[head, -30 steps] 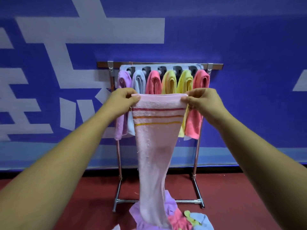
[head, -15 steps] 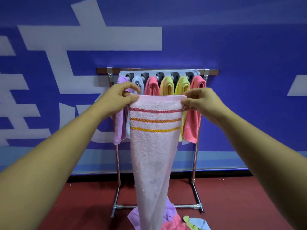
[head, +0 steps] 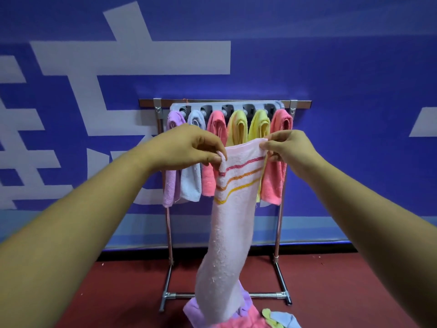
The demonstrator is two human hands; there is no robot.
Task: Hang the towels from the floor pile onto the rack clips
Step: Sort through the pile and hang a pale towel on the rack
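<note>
A pale pink towel [head: 230, 223] with red, orange and yellow stripes hangs from both my hands in front of the rack. My left hand [head: 189, 147] pinches its top left corner, which is folded over. My right hand [head: 287, 147] pinches the top right corner, held a little higher. The towel's lower end reaches the floor pile [head: 238, 316] of purple, pink, yellow and blue towels. The metal rack [head: 169, 233] carries a grey clip bar [head: 227, 107] with several towels clipped on: purple, light blue, pink, two yellow, pink.
A blue wall with large white shapes stands right behind the rack. The floor [head: 343, 292] is dark red. The rack's feet [head: 283, 297] spread forward on both sides of the pile.
My hands have come closer together, so the towel's top edge is narrower and slanted up to the right. The left corner has folded over. The view has tilted slightly.
</note>
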